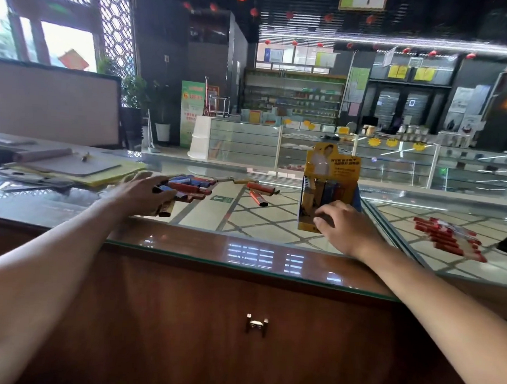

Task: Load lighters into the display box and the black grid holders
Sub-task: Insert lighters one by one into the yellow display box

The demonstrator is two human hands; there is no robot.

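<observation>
**Two hands, one pile, one box**

Head view: the left hand rests on the pile of lighters on the glass counter. Its fingers are curled over a few of them (the blur makes a firm grip likely, not certain). The lighters lie flat, their long axes mostly running left to right. The display box stands upright, well apart to the pile's right. The right hand grips its lower front, fingers bent round it. The left hand is nearer the lighters, and each probably needs turning upright.
</observation>
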